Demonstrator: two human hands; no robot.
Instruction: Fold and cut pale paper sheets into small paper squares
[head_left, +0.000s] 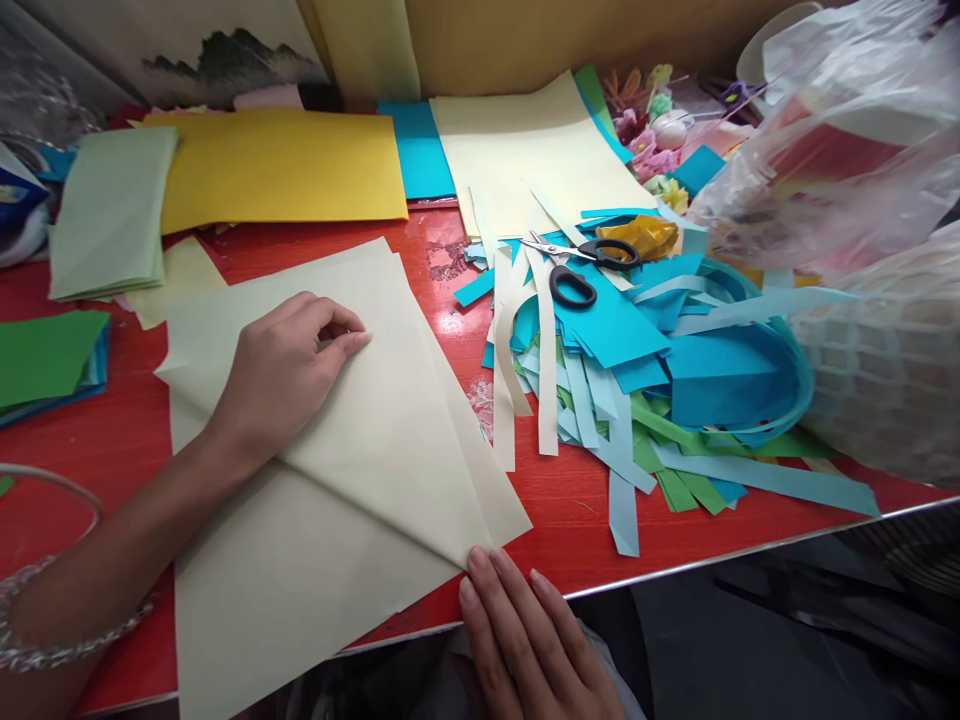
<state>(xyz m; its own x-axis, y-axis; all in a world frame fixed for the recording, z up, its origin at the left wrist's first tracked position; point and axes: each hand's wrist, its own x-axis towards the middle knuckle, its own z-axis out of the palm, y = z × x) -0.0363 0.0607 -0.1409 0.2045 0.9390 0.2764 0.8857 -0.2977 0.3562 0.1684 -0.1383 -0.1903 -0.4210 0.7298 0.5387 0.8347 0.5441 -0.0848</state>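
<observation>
A large cream sheet of paper (247, 580) lies at an angle on the table, partly folded over on itself. The folded-over flap (390, 420) runs diagonally from the upper left to a corner at the lower right. My left hand (281, 370) rests on the flap, fingers curled in and thumb against the index finger, with nothing visible in them. At the table's front edge, my right hand (525, 630) has its fingers stretched out side by side, their tips touching the flap's lower right corner.
Black-handled scissors (574, 287) lie on a heap of blue, green and cream paper strips (622, 360) to the right. Behind are yellow paper (285, 165) and cream sheets (517, 140). Folded green paper (49, 350) lies left. Plastic bags (840, 150) crowd the right side.
</observation>
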